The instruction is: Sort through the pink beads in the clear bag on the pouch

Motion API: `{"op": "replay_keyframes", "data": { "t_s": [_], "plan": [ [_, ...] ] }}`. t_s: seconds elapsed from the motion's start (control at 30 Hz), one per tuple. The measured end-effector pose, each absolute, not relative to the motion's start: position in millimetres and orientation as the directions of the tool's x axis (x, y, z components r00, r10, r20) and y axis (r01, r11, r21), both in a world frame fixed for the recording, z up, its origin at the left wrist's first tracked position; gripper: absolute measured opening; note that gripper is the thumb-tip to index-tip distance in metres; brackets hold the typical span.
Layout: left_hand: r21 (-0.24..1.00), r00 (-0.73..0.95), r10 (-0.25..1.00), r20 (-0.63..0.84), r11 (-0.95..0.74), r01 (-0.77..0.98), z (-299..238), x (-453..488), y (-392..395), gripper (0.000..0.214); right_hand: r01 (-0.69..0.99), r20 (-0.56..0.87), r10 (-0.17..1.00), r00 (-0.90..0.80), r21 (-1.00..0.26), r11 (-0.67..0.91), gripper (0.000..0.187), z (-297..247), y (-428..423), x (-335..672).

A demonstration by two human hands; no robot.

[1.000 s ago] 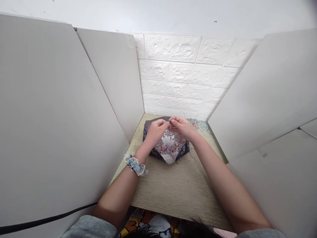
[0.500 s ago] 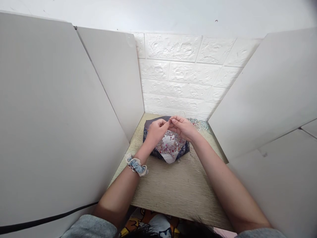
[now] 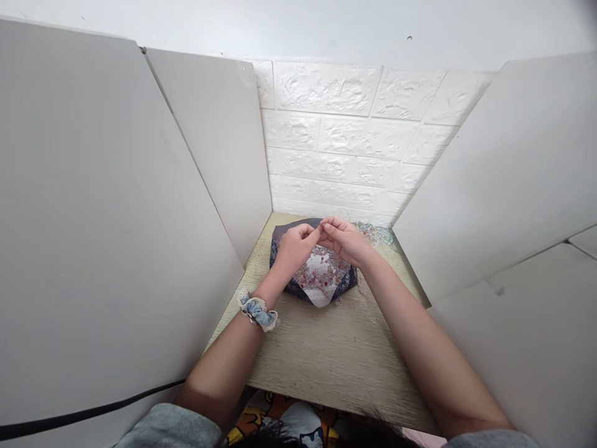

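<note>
My left hand [image 3: 293, 246] and my right hand [image 3: 347, 239] meet fingertip to fingertip above a dark blue patterned tray [image 3: 346, 287]. Both hands pinch something tiny between thumb and fingers; it is too small to make out. The tray has a white floor strewn with several pink, red and clear beads [image 3: 321, 272]. My hands hide the tray's far part. A blue scrunchie with a lace edge [image 3: 256, 310] sits on my left wrist.
The tray stands at the far end of a pale wooden table [image 3: 326, 354]. White boards [image 3: 116, 218] [image 3: 504, 174] wall it in left and right, with a white brick wall [image 3: 345, 143] behind. A clear packet of bluish beads [image 3: 379, 234] lies at the back right. A black cable [image 3: 93, 410] runs along the lower left.
</note>
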State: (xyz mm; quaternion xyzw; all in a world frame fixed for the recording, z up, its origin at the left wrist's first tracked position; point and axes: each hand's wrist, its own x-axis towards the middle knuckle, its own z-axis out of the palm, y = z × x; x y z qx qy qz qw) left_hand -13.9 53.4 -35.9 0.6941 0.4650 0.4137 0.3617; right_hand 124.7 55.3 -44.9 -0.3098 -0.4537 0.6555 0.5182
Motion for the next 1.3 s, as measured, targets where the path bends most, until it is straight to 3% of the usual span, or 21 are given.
{"op": "replay_keyframes", "data": {
  "t_s": [1.3],
  "plan": [
    [0.868,0.236,0.937,0.258,-0.332,0.369,-39.8,-14.1,54.7,0.026,-0.388,0.044,0.964,-0.261,-0.919,-0.063,0.018,-44.8,54.0,121.9]
  ]
}}
